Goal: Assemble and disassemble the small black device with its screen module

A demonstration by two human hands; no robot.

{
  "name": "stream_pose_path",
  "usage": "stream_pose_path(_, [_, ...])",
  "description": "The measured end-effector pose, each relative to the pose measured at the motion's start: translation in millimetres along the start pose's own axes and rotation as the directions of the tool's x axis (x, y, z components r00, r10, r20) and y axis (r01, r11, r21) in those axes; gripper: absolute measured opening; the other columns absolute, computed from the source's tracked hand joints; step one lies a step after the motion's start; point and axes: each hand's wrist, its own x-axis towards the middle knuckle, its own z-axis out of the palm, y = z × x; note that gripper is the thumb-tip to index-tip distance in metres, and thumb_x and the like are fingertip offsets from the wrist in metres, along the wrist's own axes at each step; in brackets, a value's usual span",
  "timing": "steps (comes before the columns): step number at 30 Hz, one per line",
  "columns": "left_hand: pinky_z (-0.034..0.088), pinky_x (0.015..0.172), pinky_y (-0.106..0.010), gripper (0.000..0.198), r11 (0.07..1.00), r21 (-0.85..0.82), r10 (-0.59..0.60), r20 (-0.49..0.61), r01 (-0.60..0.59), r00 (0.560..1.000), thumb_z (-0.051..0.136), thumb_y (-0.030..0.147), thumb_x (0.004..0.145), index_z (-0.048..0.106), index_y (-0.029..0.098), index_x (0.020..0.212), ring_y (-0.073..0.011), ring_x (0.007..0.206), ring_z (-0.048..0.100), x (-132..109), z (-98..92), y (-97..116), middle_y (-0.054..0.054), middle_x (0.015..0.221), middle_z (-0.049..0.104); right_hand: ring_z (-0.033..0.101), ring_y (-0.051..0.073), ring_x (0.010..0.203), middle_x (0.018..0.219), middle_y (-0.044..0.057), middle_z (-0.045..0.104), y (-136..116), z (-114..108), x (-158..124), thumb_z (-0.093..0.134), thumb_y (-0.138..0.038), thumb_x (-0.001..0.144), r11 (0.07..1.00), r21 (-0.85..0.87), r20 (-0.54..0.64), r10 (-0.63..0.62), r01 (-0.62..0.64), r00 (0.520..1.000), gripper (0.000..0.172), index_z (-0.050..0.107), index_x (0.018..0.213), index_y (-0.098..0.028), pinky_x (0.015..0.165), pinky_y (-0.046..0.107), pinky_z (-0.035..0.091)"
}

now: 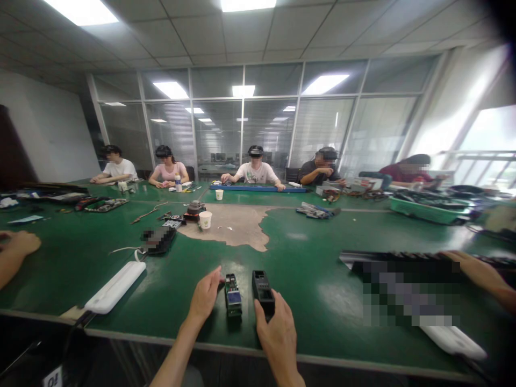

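Observation:
My right hand (278, 329) grips the lower end of a black plastic housing (263, 287), thumb on its left side and fingers on its right. The housing has openings in its upper face. To its left, a narrow circuit board assembly (233, 296) with a blue block lies on the green table (314, 344), touched by neither hand. Just left of that assembly is my left hand (205, 296), its fingers pressed together. A dark edge shows beside those fingertips, but what they hold is mostly hidden.
A white power strip (116, 287) lies to the left and another (453, 341) to the right. Paper cups (205, 220), pliers (316, 210) and a green basket (429, 210) stand farther off. Neighbours' hands (20, 244) show at both sides; several people sit opposite.

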Motion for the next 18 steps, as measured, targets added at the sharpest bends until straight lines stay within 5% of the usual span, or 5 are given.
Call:
stream_pose_path(9, [0.042,0.103,-0.034,0.049,0.999,0.024,0.022,0.004,-0.022,1.000,0.033,0.048,0.095,0.057,0.021,0.126,-0.0203,0.111,0.061,-0.1,0.1,1.3,-0.006,0.113,0.069,0.046,0.033,0.120,0.124,0.023,0.053,0.1,-0.1,-3.6,0.053,-0.055,0.081,0.994,-0.094,-0.017,-0.060,0.058,0.998,0.074,0.044,0.129,0.001,0.101,0.043,0.037])
stream_pose_path(18, [0.028,0.112,-0.044,0.046,0.975,0.169,0.131,0.103,-0.147,0.986,0.034,0.047,0.094,0.053,0.026,0.129,-0.0225,0.122,0.053,-2.5,-0.3,10.9,-0.005,0.129,0.059,0.052,0.030,0.112,0.117,0.020,0.059,3.3,1.8,-5.5,0.049,-0.047,0.086,0.993,-0.102,0.036,-0.061,0.064,0.997,0.059,0.049,0.125,-0.003,0.096,0.041,0.041])
